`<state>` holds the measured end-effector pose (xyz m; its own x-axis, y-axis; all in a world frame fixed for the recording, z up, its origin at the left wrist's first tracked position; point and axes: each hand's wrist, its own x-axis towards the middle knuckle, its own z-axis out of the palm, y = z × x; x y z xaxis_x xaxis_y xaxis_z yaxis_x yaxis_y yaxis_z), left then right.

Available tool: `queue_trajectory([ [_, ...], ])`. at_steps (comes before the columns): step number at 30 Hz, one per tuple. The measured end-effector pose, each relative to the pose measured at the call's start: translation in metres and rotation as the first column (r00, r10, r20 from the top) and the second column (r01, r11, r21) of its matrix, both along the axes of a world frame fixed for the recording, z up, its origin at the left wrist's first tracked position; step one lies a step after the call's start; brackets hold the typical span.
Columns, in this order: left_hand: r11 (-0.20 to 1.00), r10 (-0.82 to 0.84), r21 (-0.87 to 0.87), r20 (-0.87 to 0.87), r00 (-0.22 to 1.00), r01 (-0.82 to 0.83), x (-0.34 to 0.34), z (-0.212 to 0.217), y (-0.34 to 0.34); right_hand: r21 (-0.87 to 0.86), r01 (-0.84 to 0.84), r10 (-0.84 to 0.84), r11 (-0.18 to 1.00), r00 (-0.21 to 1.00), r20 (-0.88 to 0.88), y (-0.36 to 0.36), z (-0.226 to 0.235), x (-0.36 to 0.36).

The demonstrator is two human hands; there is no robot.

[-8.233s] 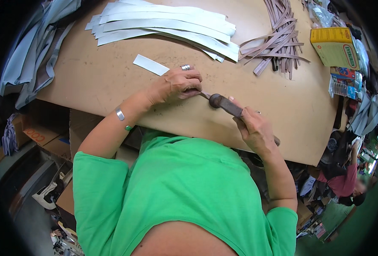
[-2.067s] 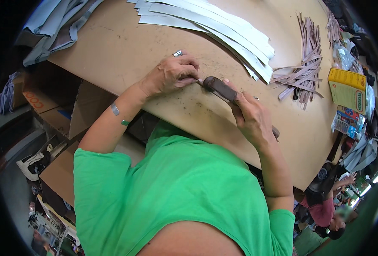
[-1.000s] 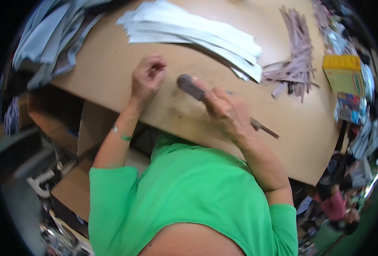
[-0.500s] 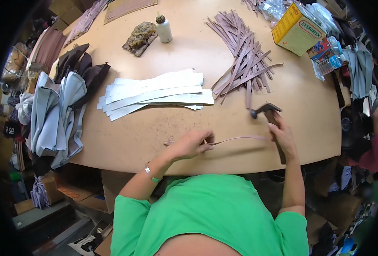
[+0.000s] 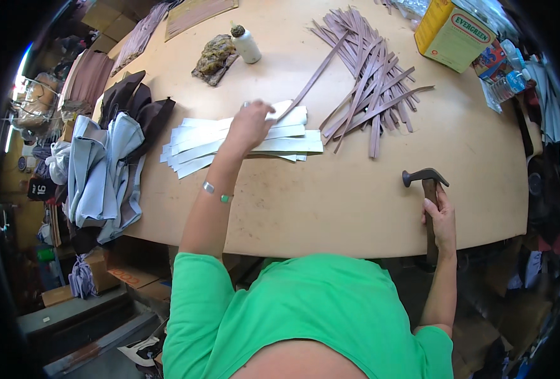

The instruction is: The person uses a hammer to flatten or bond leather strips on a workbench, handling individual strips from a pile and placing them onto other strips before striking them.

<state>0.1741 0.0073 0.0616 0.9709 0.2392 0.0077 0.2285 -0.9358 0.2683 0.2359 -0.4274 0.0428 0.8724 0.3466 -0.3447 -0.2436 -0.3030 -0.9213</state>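
- The left hand lies on the stack of white strips in the middle of the table, fingers bent down over the strips' upper edge, pinching the near end of one long brown strip that runs up and to the right.
- The left arm reaches straight forward from the green sleeve, a thin bracelet on the wrist.
- The right hand is closed around the wooden handle of a hammer at the table's near right edge; the dark metal head points left, resting on the tabletop.
- The right forearm comes up from below the table edge, elbow low.
- The two hands are well apart.
- A loose heap of brown strips lies just right of the white stack.
- A rectangular yellow tin with a green-and-white label stands at the far right corner.
- A small white bottle stands beside a brownish lump at the far side.
- Grey-blue and dark fabric pieces hang over the left edge.
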Motion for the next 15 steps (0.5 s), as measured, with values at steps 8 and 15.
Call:
queue_trajectory([
  [8, 0.985, 0.024, -0.171, 0.067, 0.997, -0.012, -0.030, -0.014, -0.012, 0.216, -0.295, 0.319, 0.931, 0.944, -0.086, 0.125, 0.019, -0.003],
  [15, 0.978, -0.104, -0.186, -0.059, 0.993, 0.091, -0.025, -0.017, 0.004, 0.477, -0.253, 0.397, 0.842, 0.888, -0.232, 0.257, 0.006, 0.015],
])
